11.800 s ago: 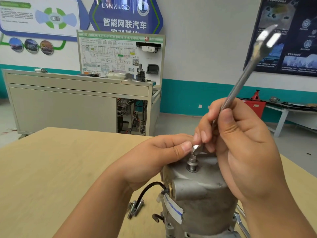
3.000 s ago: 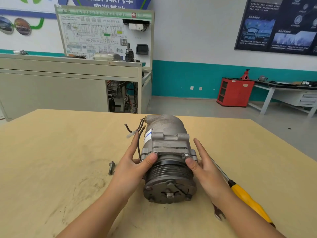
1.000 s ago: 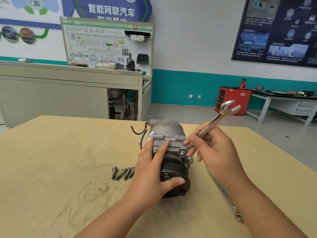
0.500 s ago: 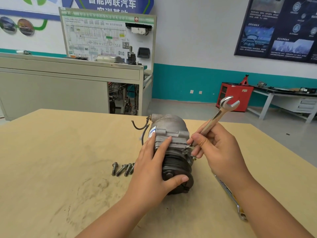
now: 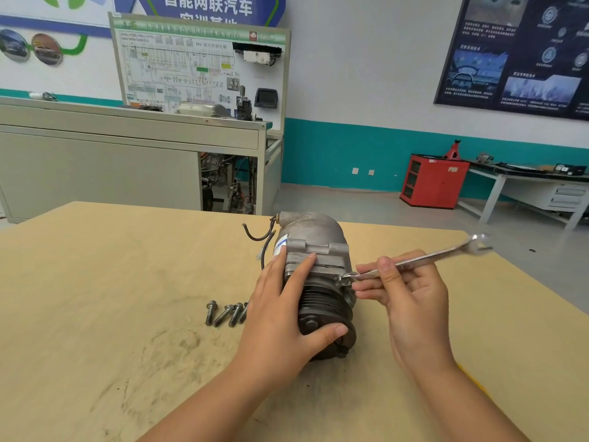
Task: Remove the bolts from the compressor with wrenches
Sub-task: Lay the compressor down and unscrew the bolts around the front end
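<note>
A grey metal compressor lies on its side on the wooden table, its black pulley facing me. My left hand wraps over the pulley and housing, thumb on the pulley face, fingers on top. My right hand grips a silver wrench by the shank. The wrench's near end sits on a bolt at the compressor's right flange; its open jaw points right and away. Several loose bolts lie on the table left of my left hand.
Black wires stick out at the compressor's far left. A yellow tool handle shows behind my right forearm. Beyond the table stand a grey training bench, a red cabinet and a side table.
The wrench has swung down to the right, from steeply raised to nearly level, its near end staying at the bolt. My left hand keeps holding the compressor.
</note>
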